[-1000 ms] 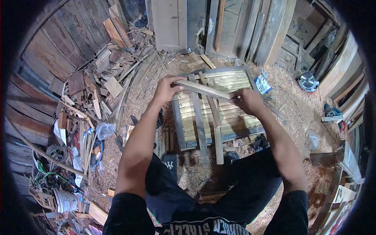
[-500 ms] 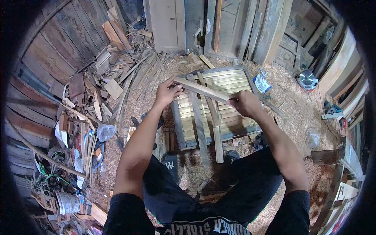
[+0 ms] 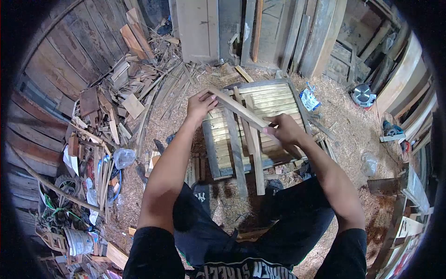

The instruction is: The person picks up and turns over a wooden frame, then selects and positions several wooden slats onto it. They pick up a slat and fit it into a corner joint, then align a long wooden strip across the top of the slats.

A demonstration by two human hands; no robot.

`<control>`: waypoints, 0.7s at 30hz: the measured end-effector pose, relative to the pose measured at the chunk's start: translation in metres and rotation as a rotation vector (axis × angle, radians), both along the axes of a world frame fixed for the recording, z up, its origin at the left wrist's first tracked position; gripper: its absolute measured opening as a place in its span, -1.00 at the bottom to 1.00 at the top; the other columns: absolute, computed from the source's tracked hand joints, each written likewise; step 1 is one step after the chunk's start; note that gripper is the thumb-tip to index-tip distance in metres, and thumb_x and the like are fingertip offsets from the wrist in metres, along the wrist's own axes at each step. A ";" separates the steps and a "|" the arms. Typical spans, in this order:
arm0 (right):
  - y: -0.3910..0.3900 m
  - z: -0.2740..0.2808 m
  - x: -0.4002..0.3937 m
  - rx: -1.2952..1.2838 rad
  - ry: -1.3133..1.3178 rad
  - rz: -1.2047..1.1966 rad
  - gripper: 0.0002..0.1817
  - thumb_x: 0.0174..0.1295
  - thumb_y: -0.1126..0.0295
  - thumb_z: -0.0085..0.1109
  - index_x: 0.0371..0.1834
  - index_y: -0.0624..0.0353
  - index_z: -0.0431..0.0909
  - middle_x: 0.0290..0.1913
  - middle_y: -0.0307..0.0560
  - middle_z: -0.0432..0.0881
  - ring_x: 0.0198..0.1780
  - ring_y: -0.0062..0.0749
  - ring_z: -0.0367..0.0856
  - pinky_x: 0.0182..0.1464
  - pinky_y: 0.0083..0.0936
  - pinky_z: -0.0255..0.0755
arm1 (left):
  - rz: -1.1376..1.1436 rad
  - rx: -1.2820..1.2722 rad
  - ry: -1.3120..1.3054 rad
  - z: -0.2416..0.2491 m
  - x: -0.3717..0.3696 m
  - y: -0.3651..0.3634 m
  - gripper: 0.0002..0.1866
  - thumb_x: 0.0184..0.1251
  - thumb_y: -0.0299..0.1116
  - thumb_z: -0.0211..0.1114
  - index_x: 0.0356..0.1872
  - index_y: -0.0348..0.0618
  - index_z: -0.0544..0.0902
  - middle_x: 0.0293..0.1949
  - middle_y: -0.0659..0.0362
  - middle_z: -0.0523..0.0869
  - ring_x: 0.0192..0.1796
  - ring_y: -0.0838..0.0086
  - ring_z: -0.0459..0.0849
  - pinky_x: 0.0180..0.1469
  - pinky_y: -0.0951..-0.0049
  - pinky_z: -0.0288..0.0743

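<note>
Head view. The left hand (image 3: pixel 200 106) and the right hand (image 3: pixel 284 130) are holding a wooden strip (image 3: pixel 238 108) at its two ends. The left fingers are closing around the far end; the right thumb and fingers are pinching the near end. The strip is slanting across the view over a slatted panel (image 3: pixel 278 91), apparently raised; whether it is touching the pieces below is not possible to tell.

Step in hand: the person is apparently handling and checking this strip. Any move from this position would be calling for matched support at both ends and a level lift.

Edges: a grey strip (image 3: pixel 236 156) and a pale strip (image 3: pixel 258 169) are lying on the panel, with their near ends projecting past its near edge toward the person's legs (image 3: pixel 297 204). These ends are presenting a snag risk. The panel's frame is forming a raised-looking border.

Room: the shaving-strewn floor (image 3: pixel 341 135) is giving wider room on the right, with a plastic packet (image 3: pixel 310 98) lying near the panel and a circular saw (image 3: pixel 363 95) standing farther out. A scrap pile (image 3: pixel 134 106) is restricting the left side.
</note>
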State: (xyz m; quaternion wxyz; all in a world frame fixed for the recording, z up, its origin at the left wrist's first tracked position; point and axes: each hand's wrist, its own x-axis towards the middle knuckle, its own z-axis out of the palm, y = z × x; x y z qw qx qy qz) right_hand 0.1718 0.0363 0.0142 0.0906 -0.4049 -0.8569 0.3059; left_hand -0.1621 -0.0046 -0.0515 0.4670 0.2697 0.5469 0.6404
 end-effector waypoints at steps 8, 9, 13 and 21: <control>-0.050 0.016 -0.032 -0.435 0.003 -0.221 -0.48 0.29 0.06 0.55 0.03 0.34 0.82 -0.26 0.03 0.86 -0.26 -0.41 0.76 -0.10 -0.38 0.62 | -0.046 -0.044 -0.009 -0.001 -0.001 -0.004 -0.41 0.51 -0.59 0.36 0.50 -0.42 0.43 0.34 -0.17 0.59 0.17 0.19 0.77 0.18 0.30 0.83; -0.059 0.000 -0.034 -0.382 0.045 -0.265 -0.44 0.22 -0.03 0.58 0.00 0.29 0.84 -0.23 0.10 0.87 -0.21 -0.24 0.81 -0.05 -0.31 0.64 | -0.089 -0.098 0.005 0.001 0.000 -0.007 -0.42 0.50 -0.57 0.38 0.48 -0.43 0.45 0.31 -0.16 0.61 0.15 0.18 0.78 0.14 0.27 0.85; -0.077 -0.029 -0.041 -0.300 0.275 -0.382 -0.44 0.11 -0.04 0.64 -0.06 0.25 0.85 -0.17 0.19 0.87 -0.13 -0.01 0.87 0.00 -0.24 0.67 | -0.207 -0.142 0.020 0.004 0.013 -0.018 -0.43 0.48 -0.44 0.46 0.42 -0.43 0.51 0.12 -0.10 0.73 -0.03 0.18 0.84 0.02 0.19 0.90; -0.094 -0.027 -0.052 -0.271 0.355 -0.406 -0.41 0.10 0.09 0.67 0.03 0.36 0.79 -0.28 0.19 0.84 -0.25 -0.22 0.83 -0.12 -0.33 0.65 | -0.260 -0.234 0.055 0.020 0.051 -0.034 -0.44 0.44 -0.35 0.52 0.36 -0.37 0.57 -0.02 -0.07 0.79 -0.16 0.27 0.84 -0.12 0.27 0.88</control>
